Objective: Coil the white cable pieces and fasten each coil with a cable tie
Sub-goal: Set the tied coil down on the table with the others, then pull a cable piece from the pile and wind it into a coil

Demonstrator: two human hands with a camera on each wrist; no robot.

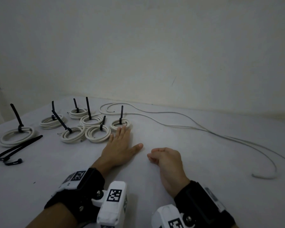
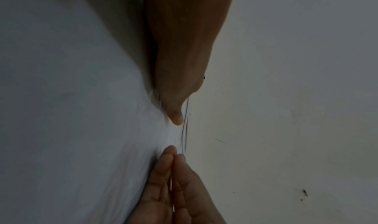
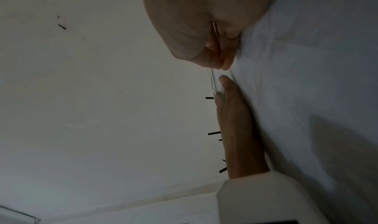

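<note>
Your left hand (image 1: 120, 145) lies flat on the table (image 1: 155, 191), palm down, fingers straight & spread, holding nothing; the fingertips touch the near rim of the closest coil (image 1: 120, 125). Your right hand (image 1: 164, 159) is curled into a loose fist just beside the left thumb. Whether it pinches anything, I cannot tell — the right wrist view shows only finger and thumb pressed together, blurred.

The table has a matte white cloth, a bit wrinkled. Behind the left hand lie seven round coils of smooth white cable, each w/ a black ribbed cable tie (image 1: 121, 114) standing up like a stalk. Far left, loose black ties (image 1: 15, 150) lie flat, bent.

To the right, uncoiled cable pieces (image 1: 204, 129) run thin & wavy across the cloth, away from both hands — one end is cut off at the frame edge. Both wrist views are dark, the left one esp.; coils not visible there.
</note>
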